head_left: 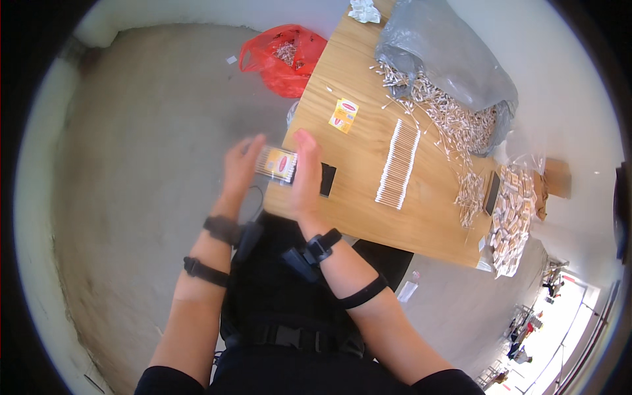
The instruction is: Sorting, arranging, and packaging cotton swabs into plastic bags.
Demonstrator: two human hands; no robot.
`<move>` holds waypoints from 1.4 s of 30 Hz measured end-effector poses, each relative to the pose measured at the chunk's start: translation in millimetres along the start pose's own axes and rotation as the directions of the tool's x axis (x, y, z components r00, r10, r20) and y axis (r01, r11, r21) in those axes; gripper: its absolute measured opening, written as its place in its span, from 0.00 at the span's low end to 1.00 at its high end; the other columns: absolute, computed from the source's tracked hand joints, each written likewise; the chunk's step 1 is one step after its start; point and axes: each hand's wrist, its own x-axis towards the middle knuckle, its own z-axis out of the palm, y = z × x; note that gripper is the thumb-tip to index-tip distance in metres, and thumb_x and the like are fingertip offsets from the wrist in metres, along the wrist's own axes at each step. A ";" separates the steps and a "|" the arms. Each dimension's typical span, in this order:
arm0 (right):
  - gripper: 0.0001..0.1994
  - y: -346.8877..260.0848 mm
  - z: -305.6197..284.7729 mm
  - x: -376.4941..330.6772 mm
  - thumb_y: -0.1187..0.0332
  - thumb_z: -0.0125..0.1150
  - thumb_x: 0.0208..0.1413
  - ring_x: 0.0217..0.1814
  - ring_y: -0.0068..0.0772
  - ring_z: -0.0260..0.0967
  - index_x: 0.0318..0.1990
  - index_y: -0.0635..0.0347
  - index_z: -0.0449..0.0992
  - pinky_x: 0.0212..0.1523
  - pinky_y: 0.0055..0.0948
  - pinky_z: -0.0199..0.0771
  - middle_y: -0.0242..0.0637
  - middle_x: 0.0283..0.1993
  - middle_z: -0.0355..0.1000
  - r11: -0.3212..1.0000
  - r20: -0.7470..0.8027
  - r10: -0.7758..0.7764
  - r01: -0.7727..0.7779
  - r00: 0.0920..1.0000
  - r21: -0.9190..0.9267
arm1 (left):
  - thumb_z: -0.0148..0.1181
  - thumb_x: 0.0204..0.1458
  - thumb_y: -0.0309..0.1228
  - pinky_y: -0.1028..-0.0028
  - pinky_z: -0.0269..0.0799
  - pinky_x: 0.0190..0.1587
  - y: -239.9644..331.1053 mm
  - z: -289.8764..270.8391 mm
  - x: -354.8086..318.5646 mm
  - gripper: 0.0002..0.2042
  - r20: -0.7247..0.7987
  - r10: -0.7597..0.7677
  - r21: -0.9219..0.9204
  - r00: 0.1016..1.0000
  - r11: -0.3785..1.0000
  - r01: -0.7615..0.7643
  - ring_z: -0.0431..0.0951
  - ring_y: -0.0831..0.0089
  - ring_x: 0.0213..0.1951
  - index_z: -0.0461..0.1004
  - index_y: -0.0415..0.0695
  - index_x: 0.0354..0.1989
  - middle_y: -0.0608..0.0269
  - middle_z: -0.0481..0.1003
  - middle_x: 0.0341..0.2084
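Observation:
Between my two hands, at the table's left edge, is a small clear pack of cotton swabs (279,164) with a yellow and white label. My left hand (238,170), somewhat blurred, closes on its left end. My right hand (306,172) grips the right end, its fingers pointing away from me. Just right of that hand lies a flat black object (327,180), partly covered by it. Farther up the table is a loose yellow and white label card (343,115). A neat row of cotton swabs (397,164) lies side by side to the right.
A grey plastic bag (447,49) spills a heap of loose swabs (454,118) at the far right. Filled packs (512,220) pile along the right edge, beside a dark bar-shaped block (492,193). A red plastic bag (280,69) sits beyond the table's left edge (320,79).

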 end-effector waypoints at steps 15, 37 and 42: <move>0.25 -42.9 -234.8 -30.0 0.50 0.35 0.66 0.49 0.34 0.64 0.53 0.66 0.66 0.56 0.36 0.65 0.39 0.42 0.67 0.937 -0.685 0.244 0.017 0.686 0.350 | 0.64 0.47 0.32 0.54 0.46 0.66 32.0 116.0 -101.4 0.38 0.550 0.519 0.569 0.654 0.340 -0.749 0.48 0.48 0.67 0.51 0.36 0.64 0.45 0.50 0.65; 0.13 -16.4 -241.0 -42.5 0.63 0.50 0.61 0.40 0.30 0.69 0.45 0.64 0.72 0.45 0.28 0.71 0.37 0.37 0.69 0.949 -0.629 0.204 0.007 0.750 0.316 | 0.58 0.47 0.54 0.52 0.43 0.66 -19.0 197.2 -143.0 0.43 0.845 0.298 0.494 0.445 -0.115 -0.862 0.48 0.58 0.69 0.54 0.33 0.64 0.50 0.50 0.67; 0.09 -21.0 -253.4 -23.1 0.69 0.62 0.47 0.34 0.34 0.70 0.38 0.54 0.77 0.36 0.30 0.71 0.37 0.34 0.72 0.842 -0.312 -0.067 -0.114 0.948 -0.527 | 0.53 0.49 0.56 0.51 0.38 0.67 -23.5 192.6 -140.9 0.44 0.853 0.286 0.480 0.437 -0.104 -0.871 0.45 0.57 0.69 0.50 0.34 0.65 0.49 0.48 0.67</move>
